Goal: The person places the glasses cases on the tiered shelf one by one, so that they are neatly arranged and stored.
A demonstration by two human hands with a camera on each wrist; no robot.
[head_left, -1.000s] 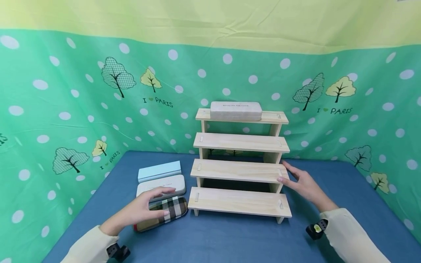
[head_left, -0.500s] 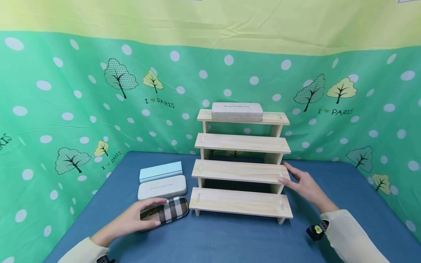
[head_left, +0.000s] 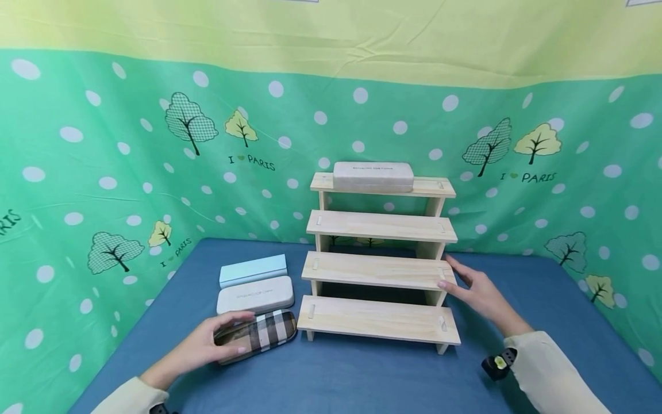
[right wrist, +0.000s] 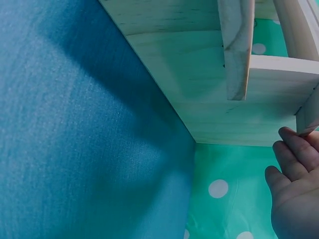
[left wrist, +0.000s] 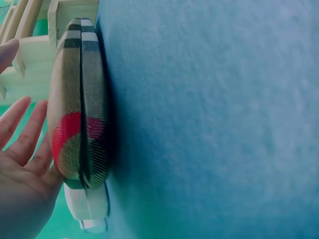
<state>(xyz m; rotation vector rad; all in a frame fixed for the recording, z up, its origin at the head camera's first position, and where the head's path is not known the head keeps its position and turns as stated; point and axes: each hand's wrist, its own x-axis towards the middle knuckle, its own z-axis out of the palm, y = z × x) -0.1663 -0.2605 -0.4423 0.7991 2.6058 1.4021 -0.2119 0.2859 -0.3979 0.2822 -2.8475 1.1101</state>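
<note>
My left hand [head_left: 199, 342] is over the near end of a plaid glasses case [head_left: 270, 332], thumb on the near side and fingers on the far side. In the left wrist view its fingers [left wrist: 31, 132] are fairly straight beside the case, which lies on the cloth. On the right, my right hand [head_left: 483, 294] rests against the end of the second step from the bottom of a wooden stepped shelf [head_left: 377, 318]. Its thumb touches the front edge, with the fingers farther back. Fingertips meet the board end in the right wrist view.
A white case [head_left: 256, 295] and a light blue box [head_left: 253, 270] lie behind the plaid case, left of the shelf. Another pale case [head_left: 372, 177] sits on the top step. Blue cloth [head_left: 362, 379] covers the table; a green dotted curtain [head_left: 289, 103] hangs behind.
My left hand has shifted left and slightly down along the plaid glasses case, uncovering the white case behind it. The right hand stays at the shelf.
</note>
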